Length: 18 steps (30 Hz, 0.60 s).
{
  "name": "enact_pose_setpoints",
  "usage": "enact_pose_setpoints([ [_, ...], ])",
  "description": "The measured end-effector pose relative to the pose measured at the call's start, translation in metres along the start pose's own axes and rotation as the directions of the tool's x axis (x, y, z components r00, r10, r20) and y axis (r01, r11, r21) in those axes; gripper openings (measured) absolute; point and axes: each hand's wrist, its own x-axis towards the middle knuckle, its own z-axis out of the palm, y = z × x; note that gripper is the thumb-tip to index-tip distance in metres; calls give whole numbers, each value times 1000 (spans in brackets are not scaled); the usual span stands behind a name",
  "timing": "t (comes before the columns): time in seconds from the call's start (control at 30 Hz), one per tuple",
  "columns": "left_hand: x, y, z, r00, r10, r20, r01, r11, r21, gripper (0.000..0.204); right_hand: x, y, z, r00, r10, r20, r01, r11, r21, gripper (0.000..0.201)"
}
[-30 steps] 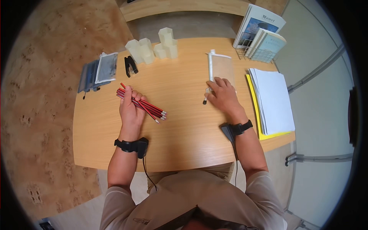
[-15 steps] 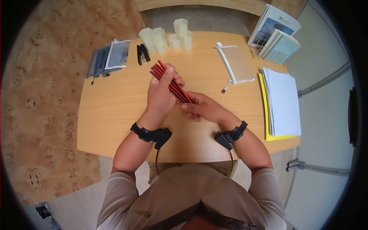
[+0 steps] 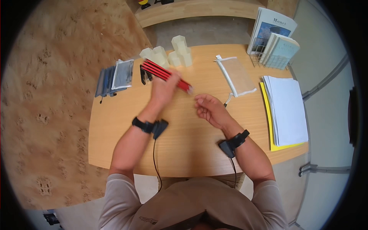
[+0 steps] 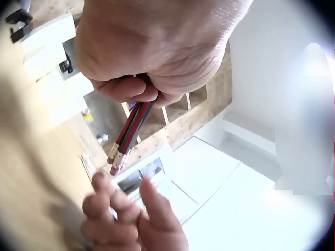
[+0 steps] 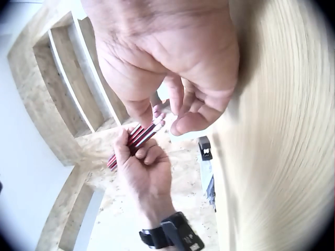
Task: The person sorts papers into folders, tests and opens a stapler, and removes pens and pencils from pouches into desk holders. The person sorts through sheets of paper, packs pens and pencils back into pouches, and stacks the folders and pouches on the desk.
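Observation:
My left hand [image 3: 164,91] grips a bundle of red-and-black striped pencils [image 3: 156,70] above the middle of the table. Their eraser ends [image 4: 118,163] stick out toward my right hand in the left wrist view. Just short of those ends is my right hand [image 3: 214,111], its fingers loosely bent and holding nothing. Thumb and fingers stand apart in the right wrist view, close by the erasers. A clear zip pouch [image 3: 239,76] with a white edge lies beyond the right hand. Behind the left hand, a black stapler [image 3: 144,75] is partly hidden.
Pale hexagonal cups [image 3: 180,50] stand at the back. Dark zip pouches [image 3: 105,82] and a grey one [image 3: 123,74] overlap at the left. On the right lie white papers [image 3: 285,111] over a yellow folder [image 3: 273,138], with books [image 3: 273,28] in a wire rack [image 3: 258,61] behind.
My right hand left the clear pouch, touched the pencils' eraser ends half a second ago, and now is apart from them. My left hand brought the pencils inward, then tilted them flatter.

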Motion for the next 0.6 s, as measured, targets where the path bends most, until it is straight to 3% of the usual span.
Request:
enact_pose_setpoints([
  [0.03, 21, 5, -7, 997, 24, -73, -23, 1000, 19, 19, 3, 2, -8, 997, -41, -67, 48, 993, 105, 16],
  [0.1, 61, 15, -18, 983, 125, -132, -94, 971, 220, 24, 4, 4, -16, 998, -41, -49, 47, 991, 127, 15],
  [0.27, 132, 10, -10, 962, 179, -204, -145, 974, 173, 26, 5, 2, -15, 1000, 0, -16, 2, 996, 94, 14],
  [0.37, 151, -3, 5, 974, 126, -186, -89, 976, 197, 26, 5, 6, -16, 1000, 2, -9, -1, 997, 79, 15],
  [0.47, 156, -22, 17, 957, 216, -196, -144, 934, 327, 30, 5, 6, -17, 1000, 9, 4, -10, 997, 81, 16],
  [0.53, 153, -31, 22, 974, 148, -171, -52, 882, 469, 34, 6, 7, -17, 1000, 9, 0, -9, 994, 107, 16],
  [0.6, 154, -37, 22, 978, 140, -157, -51, 882, 468, 37, 6, 7, -16, 1000, 6, 2, -6, 995, 99, 16],
])
